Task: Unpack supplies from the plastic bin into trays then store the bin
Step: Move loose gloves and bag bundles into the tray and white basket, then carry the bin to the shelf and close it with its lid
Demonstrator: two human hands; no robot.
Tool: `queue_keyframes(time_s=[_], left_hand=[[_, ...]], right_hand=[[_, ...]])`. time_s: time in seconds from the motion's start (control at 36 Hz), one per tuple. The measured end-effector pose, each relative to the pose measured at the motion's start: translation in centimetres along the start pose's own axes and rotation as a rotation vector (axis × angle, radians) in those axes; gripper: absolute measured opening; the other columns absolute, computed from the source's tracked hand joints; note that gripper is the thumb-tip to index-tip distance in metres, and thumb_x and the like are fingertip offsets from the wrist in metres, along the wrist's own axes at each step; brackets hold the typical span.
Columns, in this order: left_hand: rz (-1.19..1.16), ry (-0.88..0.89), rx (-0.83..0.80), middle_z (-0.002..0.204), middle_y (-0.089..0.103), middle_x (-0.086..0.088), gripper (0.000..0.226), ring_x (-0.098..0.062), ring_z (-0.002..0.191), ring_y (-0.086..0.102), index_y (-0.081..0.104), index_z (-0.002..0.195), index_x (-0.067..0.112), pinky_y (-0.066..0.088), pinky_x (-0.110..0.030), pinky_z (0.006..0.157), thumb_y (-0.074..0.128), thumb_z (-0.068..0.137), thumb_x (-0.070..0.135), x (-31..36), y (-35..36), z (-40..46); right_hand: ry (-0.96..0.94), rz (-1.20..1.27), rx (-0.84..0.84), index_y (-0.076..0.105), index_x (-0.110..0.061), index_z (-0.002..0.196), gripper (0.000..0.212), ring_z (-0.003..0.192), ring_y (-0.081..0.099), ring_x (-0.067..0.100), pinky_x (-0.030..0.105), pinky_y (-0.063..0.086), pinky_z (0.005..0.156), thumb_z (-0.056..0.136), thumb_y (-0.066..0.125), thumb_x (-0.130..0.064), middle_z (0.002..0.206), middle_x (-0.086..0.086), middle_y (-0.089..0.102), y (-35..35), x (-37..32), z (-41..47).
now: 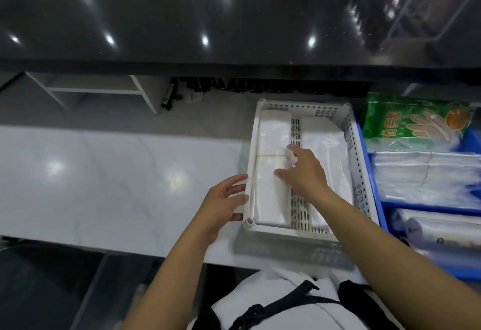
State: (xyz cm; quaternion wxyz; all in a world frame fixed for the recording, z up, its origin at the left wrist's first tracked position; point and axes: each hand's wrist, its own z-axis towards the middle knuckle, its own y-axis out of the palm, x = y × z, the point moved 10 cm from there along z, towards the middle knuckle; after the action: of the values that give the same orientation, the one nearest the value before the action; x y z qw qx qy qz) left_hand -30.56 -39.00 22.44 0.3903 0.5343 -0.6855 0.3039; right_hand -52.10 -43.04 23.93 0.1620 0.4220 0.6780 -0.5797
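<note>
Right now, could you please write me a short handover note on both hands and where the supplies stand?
Left hand: open, fingers against the left rim of the white perforated tray, steadying it.
Right hand: open, fingers resting on the banded stack of white bags in the tray's left compartment.
A second white stack lies in the right compartment.
Blue bin, right of the tray, holds clear plastic bags and a green glove packet.
Done: the white tray is loaded.
Left: empty the bin if those items go elsewhere, then store it.
</note>
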Motion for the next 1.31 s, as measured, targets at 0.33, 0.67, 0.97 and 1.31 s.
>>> queue_keyframes(time_s=[0.33, 0.67, 0.97, 1.31], left_hand=[[0.398, -0.005, 0.413, 0.152, 0.031, 0.023, 0.061, 0.002, 0.132, 0.034, 0.033, 0.139, 0.059, 0.036, -0.027, 0.104, 0.063, 0.085, 0.055, -2.8, -7.8, -9.3], [0.423, -0.461, 0.842, 0.162, 0.019, -0.004, 0.087, -0.015, 0.148, 0.016, 0.019, 0.155, 0.026, 0.013, -0.017, 0.106, 0.070, 0.087, 0.040, -21.4, -9.9, -26.8], [-0.045, -0.635, 1.022, 0.143, 0.048, -0.012, 0.081, -0.031, 0.128, 0.048, 0.038, 0.146, 0.018, 0.041, -0.045, 0.107, 0.079, 0.077, 0.025, -36.8, -11.3, -35.0], [-0.486, -0.576, 1.146, 0.130, 0.055, -0.014, 0.076, -0.033, 0.110, 0.057, 0.041, 0.140, 0.015, 0.053, -0.043, 0.090, 0.075, 0.072, 0.022, -49.2, -17.1, -36.0]], right_hand=[[-0.678, 0.139, -0.298, 0.059, -0.034, 0.131, 0.042, 0.136, 0.037, -0.003, 0.016, 0.032, 0.108, 0.090, 0.067, -0.031, 0.147, -0.018, 0.045, 3.6, -11.5, -14.8], [-0.959, -0.169, -0.993, 0.045, -0.027, 0.145, 0.064, 0.149, 0.017, 0.023, 0.042, 0.019, 0.119, 0.088, 0.062, -0.049, 0.160, 0.004, 0.028, 22.0, -6.0, -25.4], [-0.872, -0.753, -1.139, 0.024, -0.032, 0.153, 0.076, 0.150, 0.008, 0.024, 0.046, 0.015, 0.118, 0.089, 0.052, -0.061, 0.164, 0.001, 0.013, 30.1, 3.1, -26.5], [-0.648, -0.937, -0.934, 0.038, -0.026, 0.149, 0.067, 0.145, 0.029, 0.023, 0.039, 0.031, 0.115, 0.090, 0.060, -0.049, 0.160, 0.004, 0.028, 30.4, 4.7, -27.2]])
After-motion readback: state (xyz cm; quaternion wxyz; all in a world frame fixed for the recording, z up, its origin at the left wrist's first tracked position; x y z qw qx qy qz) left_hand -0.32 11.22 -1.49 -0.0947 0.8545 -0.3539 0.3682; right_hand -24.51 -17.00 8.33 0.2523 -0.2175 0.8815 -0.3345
